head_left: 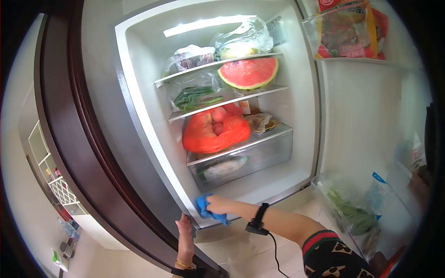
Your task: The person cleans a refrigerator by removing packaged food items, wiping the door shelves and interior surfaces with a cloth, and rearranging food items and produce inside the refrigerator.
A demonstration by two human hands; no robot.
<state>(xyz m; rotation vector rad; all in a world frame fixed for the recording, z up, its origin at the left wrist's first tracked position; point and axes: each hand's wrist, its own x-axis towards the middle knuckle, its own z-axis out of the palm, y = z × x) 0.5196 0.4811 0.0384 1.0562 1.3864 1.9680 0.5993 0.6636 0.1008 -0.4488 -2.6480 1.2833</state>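
My right hand (216,205) presses a bunched blue cloth (204,211) against the lower left corner of the fridge's front rim (190,208). Its fingers are closed on the cloth. Just below and to the left, my left hand (184,228) rests with fingers stretched out by the fridge's lower side edge; whether it touches the edge is hard to tell. The fridge stands open. Above the cloth is a clear drawer (273,150) with a wrapped pale item inside. A red plastic bag (199,134) of round fruit sits on the shelf over the drawer.
A watermelon piece (249,72), bagged green vegetables (194,98) and plastic bags (245,39) occupy the upper shelves. The open door's bins hold food packets (347,32) and leafy greens (352,213). A dark wooden frame (88,139) runs along the left.
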